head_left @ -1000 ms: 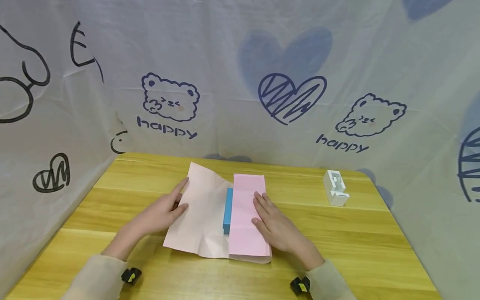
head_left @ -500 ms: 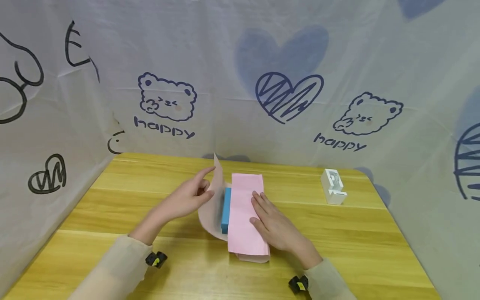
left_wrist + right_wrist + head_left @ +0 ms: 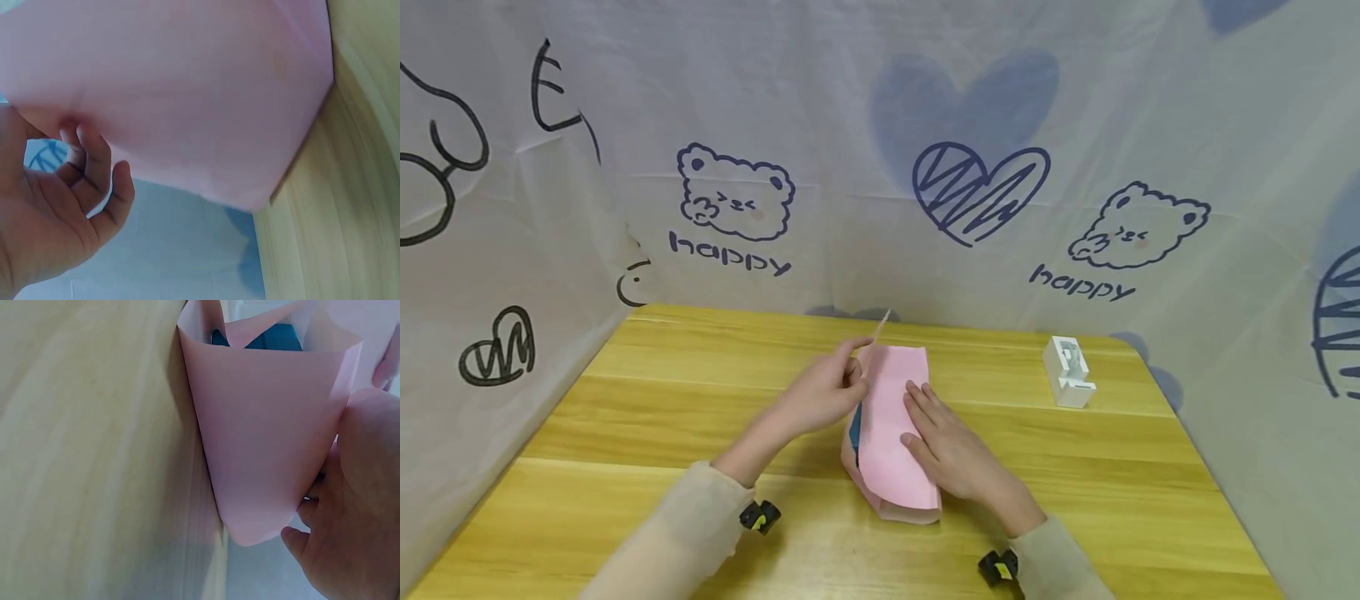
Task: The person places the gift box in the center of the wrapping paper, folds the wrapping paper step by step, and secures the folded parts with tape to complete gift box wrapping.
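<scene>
A sheet of pink paper (image 3: 891,442) is wrapped partly round a blue box (image 3: 854,431), of which only a narrow strip shows at the left. My left hand (image 3: 823,393) grips the sheet's left flap, raised and bent over toward the right. In the left wrist view that flap spreads broad and pale above the curled fingers (image 3: 94,162). Flat on the folded right part of the paper rests my right hand (image 3: 951,446), fingers straight. The right wrist view looks into the paper's near end, where the blue box (image 3: 275,339) sits inside the fold.
A small white block-shaped holder (image 3: 1069,375) with a hollow top stands toward the back right of the wooden table (image 3: 1112,483). Behind the table hangs a white cloth (image 3: 850,100) printed with bears and hearts.
The left hand has lifted the paper's left flap off the table and carried it rightward over the blue box, covering most of it. The right hand has stayed in place.
</scene>
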`<state>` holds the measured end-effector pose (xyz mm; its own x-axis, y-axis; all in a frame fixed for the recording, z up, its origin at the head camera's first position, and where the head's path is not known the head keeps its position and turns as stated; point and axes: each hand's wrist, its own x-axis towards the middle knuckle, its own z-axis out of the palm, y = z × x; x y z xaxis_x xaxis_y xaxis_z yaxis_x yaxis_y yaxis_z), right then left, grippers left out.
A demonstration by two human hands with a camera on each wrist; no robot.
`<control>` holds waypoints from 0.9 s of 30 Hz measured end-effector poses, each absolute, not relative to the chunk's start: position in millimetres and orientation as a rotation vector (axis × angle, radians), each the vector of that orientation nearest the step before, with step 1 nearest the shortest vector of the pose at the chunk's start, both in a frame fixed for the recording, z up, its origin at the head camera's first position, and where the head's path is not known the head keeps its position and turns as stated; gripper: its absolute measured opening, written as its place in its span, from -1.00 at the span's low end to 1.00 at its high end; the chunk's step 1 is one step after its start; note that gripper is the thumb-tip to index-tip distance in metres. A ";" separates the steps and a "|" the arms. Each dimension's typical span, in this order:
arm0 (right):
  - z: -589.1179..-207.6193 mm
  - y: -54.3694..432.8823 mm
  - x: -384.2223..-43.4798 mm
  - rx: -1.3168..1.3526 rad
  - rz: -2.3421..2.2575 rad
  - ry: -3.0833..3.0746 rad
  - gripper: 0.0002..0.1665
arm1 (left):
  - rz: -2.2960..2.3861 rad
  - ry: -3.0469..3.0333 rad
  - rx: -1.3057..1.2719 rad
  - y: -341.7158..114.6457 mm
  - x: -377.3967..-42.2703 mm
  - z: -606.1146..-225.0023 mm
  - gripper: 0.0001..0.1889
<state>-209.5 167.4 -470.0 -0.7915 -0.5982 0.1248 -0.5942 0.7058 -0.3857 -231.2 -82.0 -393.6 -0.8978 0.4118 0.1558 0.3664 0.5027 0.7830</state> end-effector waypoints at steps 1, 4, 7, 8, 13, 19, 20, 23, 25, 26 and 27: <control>-470.0 167.8 -209.6 -1.011 -0.661 2.891 -0.25 | 1.367 2.688 0.690 -77.4 -231.1 -394.4 -0.35; -471.4 169.3 -211.2 -0.980 -0.707 2.886 -0.24 | 1.297 2.743 0.702 -64.2 -232.1 -399.7 -0.36; -471.7 170.3 -213.4 -0.943 -0.817 2.867 -0.20 | 1.205 2.795 0.726 -51.9 -232.1 -405.3 -0.36; -471.7 170.4 -214.4 -0.921 -0.854 2.861 -0.19 | 1.173 2.809 0.735 -48.3 -232.4 -408.0 -0.36; -470.7 170.9 -217.4 -0.782 -1.015 2.872 -0.06 | 1.048 2.835 0.741 -34.8 -232.2 -421.9 -0.37; -471.9 173.2 -217.4 -0.734 -0.974 2.938 -0.14 | 0.938 2.897 0.716 -27.8 -229.2 -431.3 -0.39; -472.1 173.7 -217.3 -0.748 -0.951 2.948 -0.15 | 0.939 2.901 0.720 -27.7 -229.2 -432.4 -0.41; -471.7 175.9 -217.1 -0.812 -0.905 2.980 -0.24 | 0.956 2.903 0.762 -30.6 -229.9 -435.0 -0.46; -470.6 177.8 -217.1 -0.863 -0.906 2.991 -0.32 | 0.964 2.900 0.826 -35.2 -230.7 -436.3 -0.52; -470.1 178.9 -217.2 -0.884 -0.907 2.993 -0.35 | 0.957 2.901 0.876 -38.2 -230.9 -436.6 -0.55; -469.4 180.1 -217.1 -0.904 -0.913 2.990 -0.38 | 0.943 2.901 0.926 -41.6 -231.0 -436.9 -0.59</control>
<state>-217.1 180.1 -469.4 -0.8398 -0.4770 0.2591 -0.5404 0.6893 -0.4825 -231.0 -41.6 -436.9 -0.8303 0.5147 0.2138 0.5421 0.6564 0.5247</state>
